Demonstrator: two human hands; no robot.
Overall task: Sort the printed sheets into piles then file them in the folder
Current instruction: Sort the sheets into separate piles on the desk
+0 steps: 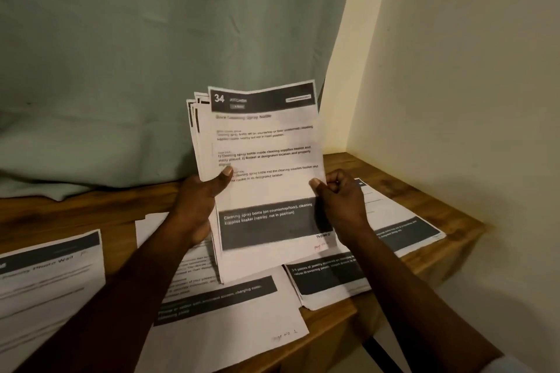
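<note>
I hold a stack of printed sheets (266, 142) upright above the wooden table (424, 191). Its front sheet has a dark header numbered 34 and a dark band near the bottom. My left hand (200, 200) grips the stack's left edge, thumb on the front. My right hand (339, 200) pinches the front sheet's right edge. Several sheets fan out behind at the upper left. Flat on the table lie other sheets: one at the left (45, 281), one in front (230, 321), one under the stack to the right (330, 281), one at the far right (403, 230). No folder is visible.
A pale green cloth (151, 70) hangs behind the table and bunches on its back edge. A cream wall (469, 85) closes the right side. The table's front right edge (357, 318) drops off just past the laid sheets.
</note>
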